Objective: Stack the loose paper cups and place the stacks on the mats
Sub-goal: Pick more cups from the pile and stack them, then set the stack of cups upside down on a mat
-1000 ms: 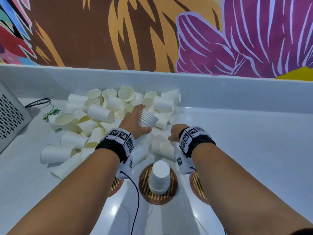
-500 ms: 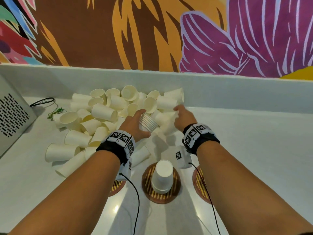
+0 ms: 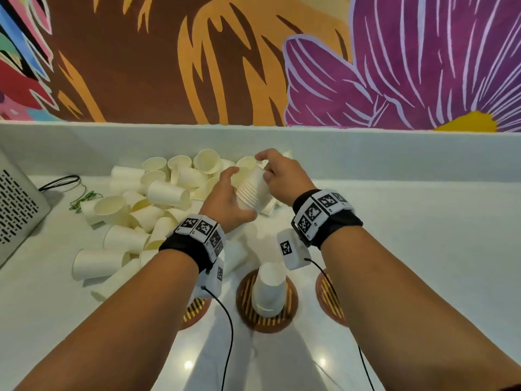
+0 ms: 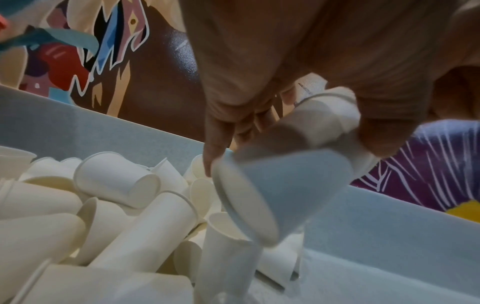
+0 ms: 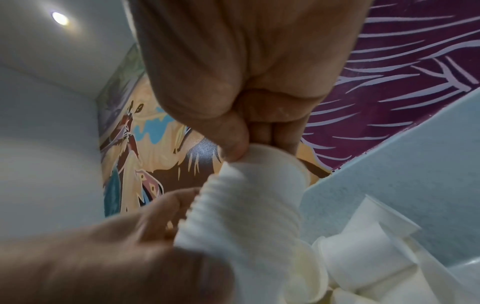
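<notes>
My left hand (image 3: 229,197) grips a stack of white paper cups (image 3: 252,193), tilted, above the pile of loose cups (image 3: 135,210). My right hand (image 3: 275,172) pinches the top cup (image 5: 272,164) of that stack by its base, between thumb and fingers. In the left wrist view the stack (image 4: 280,181) shows its open rim toward the camera. A finished upside-down stack (image 3: 268,289) stands on the middle round mat (image 3: 248,314). The left mat (image 3: 194,311) and right mat (image 3: 328,300) are partly hidden by my forearms.
A raised white ledge (image 3: 394,159) runs along the back below the painted wall. A grey perforated box (image 3: 17,210) stands at the far left with a black cable (image 3: 60,182) and green wire (image 3: 84,197) beside it. Bare white counter (image 3: 437,263) lies at the right.
My right hand took a loose cup from the pile and brought it onto the stack. The left hand lifted the stack up and to the right to meet it.
</notes>
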Action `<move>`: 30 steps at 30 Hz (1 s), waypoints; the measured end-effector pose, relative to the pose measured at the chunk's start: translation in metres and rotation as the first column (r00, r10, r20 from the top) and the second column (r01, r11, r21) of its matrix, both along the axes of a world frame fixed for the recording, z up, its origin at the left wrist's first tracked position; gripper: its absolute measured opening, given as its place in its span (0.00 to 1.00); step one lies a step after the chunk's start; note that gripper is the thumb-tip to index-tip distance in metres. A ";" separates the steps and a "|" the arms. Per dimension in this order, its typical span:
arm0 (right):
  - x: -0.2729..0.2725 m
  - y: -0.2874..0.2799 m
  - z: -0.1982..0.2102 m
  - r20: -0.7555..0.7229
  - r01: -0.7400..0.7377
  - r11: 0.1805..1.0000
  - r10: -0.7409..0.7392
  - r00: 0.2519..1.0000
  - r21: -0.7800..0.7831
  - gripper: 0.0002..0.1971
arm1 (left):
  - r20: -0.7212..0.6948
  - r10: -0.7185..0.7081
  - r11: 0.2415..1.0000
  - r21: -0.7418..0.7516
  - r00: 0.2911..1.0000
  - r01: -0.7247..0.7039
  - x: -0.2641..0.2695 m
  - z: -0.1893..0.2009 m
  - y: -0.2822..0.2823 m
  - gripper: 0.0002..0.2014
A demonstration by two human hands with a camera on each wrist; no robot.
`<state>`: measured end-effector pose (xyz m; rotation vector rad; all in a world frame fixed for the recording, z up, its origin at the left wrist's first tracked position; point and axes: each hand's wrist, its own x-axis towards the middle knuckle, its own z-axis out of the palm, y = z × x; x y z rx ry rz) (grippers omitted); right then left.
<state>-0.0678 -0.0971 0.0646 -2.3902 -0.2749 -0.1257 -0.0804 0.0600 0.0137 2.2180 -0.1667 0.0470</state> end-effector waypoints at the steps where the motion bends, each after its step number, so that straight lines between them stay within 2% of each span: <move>1: -0.003 0.002 -0.002 -0.032 -0.026 0.999 0.025 0.999 -0.027 0.17 | 0.012 0.000 1.000 -0.026 1.000 0.001 0.000 0.001 0.001 0.48; 5: -0.019 0.006 -0.005 -0.115 -0.063 0.995 0.072 0.991 0.077 0.16 | 0.063 -0.014 0.997 -0.073 0.998 0.018 -0.004 -0.002 0.006 0.48; 8: -0.029 0.007 -0.010 -0.183 -0.089 0.993 0.103 0.978 0.079 0.25 | 0.088 -0.042 0.992 -0.112 0.995 0.052 -0.010 -0.006 0.006 0.47; 11: -0.036 0.003 -0.014 -0.146 -0.008 0.995 0.024 0.989 0.104 0.31 | 0.050 -0.097 0.988 -0.116 0.994 0.102 -0.017 -0.003 0.005 0.48; 13: -0.041 -0.003 -0.012 -0.108 0.061 0.985 -0.044 0.993 0.162 0.29 | -0.001 -0.127 0.990 -0.055 0.992 0.126 -0.022 -0.001 0.006 0.49; 15: -0.043 -0.011 -0.010 -0.091 0.113 0.977 -0.098 0.991 0.181 0.27 | -0.022 -0.117 0.993 -0.003 0.993 0.117 -0.029 0.001 0.008 0.45; 17: -0.044 -0.017 -0.009 -0.087 0.130 0.981 -0.118 0.989 0.147 0.25 | -0.018 -0.081 0.997 -0.013 0.997 0.080 -0.035 0.004 0.010 0.40; 19: -0.047 -0.024 -0.008 -0.093 0.109 0.993 -0.105 0.990 0.049 0.25 | 0.000 -0.060 0.998 -0.022 0.998 0.060 -0.040 0.008 0.008 0.35; 25: -0.074 -0.051 -0.010 -0.204 -0.026 0.982 -0.013 0.979 -0.186 0.39 | 0.058 -0.072 0.997 0.015 0.996 0.071 -0.058 0.018 -0.019 0.29; 30: -0.097 -0.081 -0.020 -0.164 -0.035 0.972 -0.004 0.986 -0.231 0.43 | 0.089 -0.094 0.996 -0.003 0.992 0.095 -0.079 0.021 -0.054 0.28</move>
